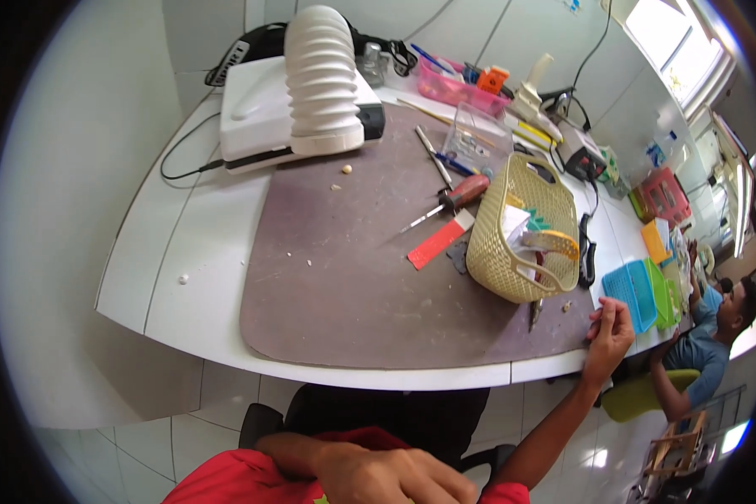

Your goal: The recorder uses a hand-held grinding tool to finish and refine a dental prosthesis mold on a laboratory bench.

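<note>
My right hand [611,334] is at the table's front right edge, beside the beige woven plastic basket [496,252]. Its fingers are loosely bent and a little apart, with nothing visible in them. Low in front of my body is my left hand [391,475], back upward, fingers stretched toward the right; the lower edge cuts off part of it. In the basket are white paper-like pieces [515,225], a green piece [536,220] and a curved yellowish strip [553,244]. Left of it lie a red-handled screwdriver [464,193] and a red flat strip [438,241].
A white machine with a ribbed hose [323,80] stands at the back left. Behind the brown mat [336,294] are a pink tray [445,88] and a clear box [479,139]. Blue [630,294] and green baskets stand right. A person [701,349] sits farther right.
</note>
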Demonstrator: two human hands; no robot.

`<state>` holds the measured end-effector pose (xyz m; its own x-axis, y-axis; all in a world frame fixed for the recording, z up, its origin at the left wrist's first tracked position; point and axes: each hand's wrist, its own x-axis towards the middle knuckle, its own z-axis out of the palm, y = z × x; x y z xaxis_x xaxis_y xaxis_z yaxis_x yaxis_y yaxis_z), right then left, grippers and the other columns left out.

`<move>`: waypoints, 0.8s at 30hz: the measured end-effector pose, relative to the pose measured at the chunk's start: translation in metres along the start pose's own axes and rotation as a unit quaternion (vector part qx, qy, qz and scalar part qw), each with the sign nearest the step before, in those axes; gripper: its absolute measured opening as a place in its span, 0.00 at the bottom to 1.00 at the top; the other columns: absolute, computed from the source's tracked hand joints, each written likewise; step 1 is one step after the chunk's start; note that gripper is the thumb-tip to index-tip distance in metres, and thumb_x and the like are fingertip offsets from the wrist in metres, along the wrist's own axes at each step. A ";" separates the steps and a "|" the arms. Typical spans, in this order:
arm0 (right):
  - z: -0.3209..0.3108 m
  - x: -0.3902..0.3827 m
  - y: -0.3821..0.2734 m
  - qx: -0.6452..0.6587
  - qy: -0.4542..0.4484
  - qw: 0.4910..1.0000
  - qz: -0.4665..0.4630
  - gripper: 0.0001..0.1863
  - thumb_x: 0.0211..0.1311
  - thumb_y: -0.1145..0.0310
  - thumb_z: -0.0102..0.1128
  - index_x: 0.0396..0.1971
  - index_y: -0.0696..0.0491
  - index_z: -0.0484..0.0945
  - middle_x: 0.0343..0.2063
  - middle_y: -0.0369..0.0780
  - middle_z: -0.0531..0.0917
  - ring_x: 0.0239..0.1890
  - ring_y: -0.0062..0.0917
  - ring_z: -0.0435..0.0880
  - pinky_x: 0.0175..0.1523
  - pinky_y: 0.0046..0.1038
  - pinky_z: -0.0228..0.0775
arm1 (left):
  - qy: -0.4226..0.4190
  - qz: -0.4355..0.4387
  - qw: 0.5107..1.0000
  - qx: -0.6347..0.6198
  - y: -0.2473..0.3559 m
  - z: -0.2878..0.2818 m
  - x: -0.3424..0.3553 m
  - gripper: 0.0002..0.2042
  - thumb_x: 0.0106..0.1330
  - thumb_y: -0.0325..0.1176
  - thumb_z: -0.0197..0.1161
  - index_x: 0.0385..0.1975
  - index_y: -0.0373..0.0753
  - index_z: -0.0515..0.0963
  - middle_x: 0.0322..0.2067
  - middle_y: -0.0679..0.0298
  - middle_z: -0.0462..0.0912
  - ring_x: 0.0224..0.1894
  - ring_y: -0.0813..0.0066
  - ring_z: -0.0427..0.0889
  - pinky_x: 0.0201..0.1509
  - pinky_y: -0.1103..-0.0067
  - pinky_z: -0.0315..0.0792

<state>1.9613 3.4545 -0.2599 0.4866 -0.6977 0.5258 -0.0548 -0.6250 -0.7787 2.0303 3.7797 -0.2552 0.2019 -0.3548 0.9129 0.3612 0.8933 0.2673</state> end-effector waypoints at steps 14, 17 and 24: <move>-0.007 -0.007 -0.001 0.037 0.009 0.999 -0.011 0.11 0.72 0.66 0.56 0.35 0.58 0.81 0.21 0.32 0.78 0.19 0.08 0.68 0.24 0.13 0.56 | 0.075 0.016 0.997 0.022 -0.041 -0.002 0.031 0.06 0.65 0.27 0.63 0.29 0.32 0.83 0.28 0.53 0.83 0.26 0.68 0.80 0.28 0.78 0.74; 0.000 -0.005 -0.001 0.032 -0.008 0.999 0.001 0.12 0.71 0.65 0.57 0.35 0.59 0.81 0.22 0.32 0.78 0.20 0.08 0.68 0.25 0.13 0.56 | 0.082 0.023 0.996 0.032 -0.051 -0.004 0.053 0.06 0.64 0.29 0.66 0.29 0.32 0.82 0.28 0.53 0.83 0.24 0.75 0.79 0.22 0.84 0.72; -0.004 0.007 -0.003 0.022 -0.035 0.998 -0.045 0.11 0.72 0.66 0.56 0.36 0.58 0.81 0.23 0.31 0.78 0.21 0.08 0.67 0.26 0.13 0.56 | 0.312 -0.011 0.950 -0.011 -0.053 0.054 0.054 0.13 0.65 0.36 0.65 0.26 0.31 0.79 0.26 0.51 0.82 0.20 0.75 0.77 0.24 0.80 0.74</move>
<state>1.9615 3.4506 -0.2527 0.5470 -0.6122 0.5710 0.0300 -0.6673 -0.7442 1.9726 3.7276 -0.2032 0.6920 -0.4739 0.5446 0.3893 0.8803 0.2713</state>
